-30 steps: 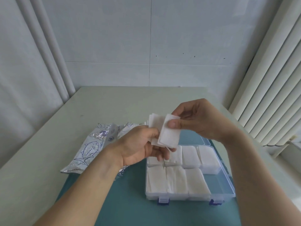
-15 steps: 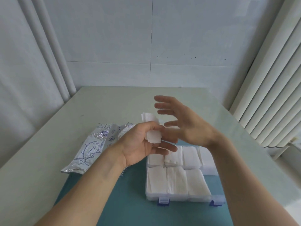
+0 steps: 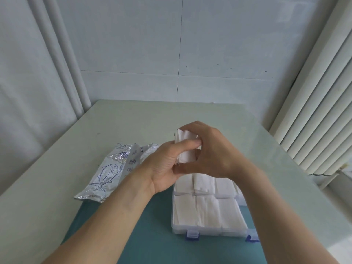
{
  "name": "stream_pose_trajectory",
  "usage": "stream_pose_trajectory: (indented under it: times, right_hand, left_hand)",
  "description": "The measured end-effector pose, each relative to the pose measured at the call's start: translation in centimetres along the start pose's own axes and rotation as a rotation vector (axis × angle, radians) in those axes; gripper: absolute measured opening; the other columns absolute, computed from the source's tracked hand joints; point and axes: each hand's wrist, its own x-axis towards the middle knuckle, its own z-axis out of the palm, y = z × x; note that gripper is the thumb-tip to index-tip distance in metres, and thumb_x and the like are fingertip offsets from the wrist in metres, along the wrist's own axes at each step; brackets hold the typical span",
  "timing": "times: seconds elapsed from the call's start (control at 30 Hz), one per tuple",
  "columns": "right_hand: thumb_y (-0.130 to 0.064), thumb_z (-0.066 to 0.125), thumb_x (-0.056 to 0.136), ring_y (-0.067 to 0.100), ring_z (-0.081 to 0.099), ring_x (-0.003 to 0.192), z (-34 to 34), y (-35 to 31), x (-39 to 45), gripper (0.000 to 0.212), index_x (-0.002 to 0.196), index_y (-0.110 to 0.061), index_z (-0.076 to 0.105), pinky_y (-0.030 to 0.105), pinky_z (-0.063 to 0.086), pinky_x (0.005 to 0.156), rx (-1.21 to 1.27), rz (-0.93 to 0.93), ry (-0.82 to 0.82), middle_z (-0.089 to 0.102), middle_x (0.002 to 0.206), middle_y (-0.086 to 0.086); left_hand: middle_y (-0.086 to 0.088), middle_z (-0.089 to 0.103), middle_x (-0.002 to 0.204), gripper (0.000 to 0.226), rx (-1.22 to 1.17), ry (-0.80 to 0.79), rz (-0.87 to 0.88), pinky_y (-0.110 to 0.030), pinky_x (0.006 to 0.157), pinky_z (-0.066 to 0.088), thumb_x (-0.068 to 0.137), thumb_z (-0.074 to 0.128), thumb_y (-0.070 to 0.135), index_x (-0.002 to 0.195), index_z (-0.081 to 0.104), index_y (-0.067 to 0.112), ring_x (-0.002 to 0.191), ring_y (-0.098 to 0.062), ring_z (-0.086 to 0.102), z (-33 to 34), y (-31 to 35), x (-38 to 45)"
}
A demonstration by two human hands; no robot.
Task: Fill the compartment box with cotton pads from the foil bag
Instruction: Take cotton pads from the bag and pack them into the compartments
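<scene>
I see a small stack of white pads (image 3: 185, 149) held upright in mid-air between both hands, above the far left part of the box (image 3: 207, 228) and clear of the pads already lying in it. My left hand (image 3: 167, 166) grips the stack from the left, thumb curled across its front face, fingers wrapped behind. My right hand (image 3: 211, 151) closes round it from the right: fingers arch over the top edge, thumb runs under the lower edge, so the stack is pinched on all sides. How many pads are in it I cannot tell.

The clear box, with blue latches (image 3: 192, 235) on its near wall, lies on a teal mat (image 3: 152, 225) toward the table's near right. Its visible compartments hold white pads: three along the near row (image 3: 205, 212) and more in the row behind (image 3: 203, 182), partly hidden by my right wrist. The box's far end is covered by my hands.

The foil bag (image 3: 112, 172), silver with a blue fish drawing, lies flat to the left of the box, mostly on the bare table (image 3: 133, 121), with its near corner at the mat's far left edge. It is apart from the box, and my left forearm crosses between the two.

Behind the table stands a pale tiled wall (image 3: 181, 54); curtains (image 3: 38, 73) hang at the left and slatted blinds (image 3: 323, 111) at the right.
</scene>
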Motion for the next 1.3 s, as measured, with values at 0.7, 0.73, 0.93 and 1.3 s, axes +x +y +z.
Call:
stream_pose_trajectory:
  times: [0.7, 0.73, 0.93, 1.3]
  right_hand:
    - [-0.018, 0.097, 0.058, 0.001, 0.057, 0.116, 0.6, -0.5, -0.2, 0.087, 0.134, -0.031, 0.056, 0.023, 0.054, 0.090, 0.159, -0.085, 0.009, 0.060, 0.126, -0.011]
    - [-0.014, 0.095, 0.060, 0.005, 0.061, 0.111, 0.7, -0.5, -0.1, 0.077, 0.128, -0.028, 0.061, 0.027, 0.057, 0.086, 0.179, -0.086, 0.028, 0.062, 0.121, -0.011]
    - [-0.013, 0.097, 0.057, 0.003, 0.057, 0.117, 0.7, -0.4, -0.2, 0.091, 0.135, -0.026, 0.052, 0.019, 0.055, 0.083, 0.212, -0.061, -0.036, 0.056, 0.129, -0.008]
    - [-0.015, 0.094, 0.061, 0.012, 0.065, 0.105, 1.0, -0.6, -0.1, 0.075, 0.126, -0.027, 0.060, 0.024, 0.056, 0.086, 0.182, -0.070, -0.012, 0.062, 0.121, -0.007]
  left_hand:
    - [0.000, 0.056, 0.073, 0.006, -0.070, 0.032, 0.003, -0.028, 0.069, 0.049, 0.079, 0.075, 0.021, 0.074, 0.073, 0.021, 0.067, -0.011, 0.059, 0.0, 0.3, -0.2]
    - [0.000, 0.058, 0.075, 0.006, -0.066, 0.007, -0.005, -0.030, 0.072, 0.050, 0.080, 0.074, 0.020, 0.074, 0.073, 0.022, 0.070, -0.011, 0.060, 0.0, 0.4, -0.2]
    - [-0.004, 0.060, 0.082, 0.009, -0.083, 0.020, -0.040, -0.031, 0.075, 0.051, 0.078, 0.073, 0.029, 0.078, 0.077, 0.021, 0.078, -0.016, 0.062, -0.4, 0.2, 0.0]
    - [0.000, 0.045, 0.073, 0.010, -0.054, -0.002, 0.003, -0.021, 0.060, 0.044, 0.072, 0.076, 0.019, 0.074, 0.067, 0.018, 0.069, -0.011, 0.047, -0.8, 0.1, 0.2]
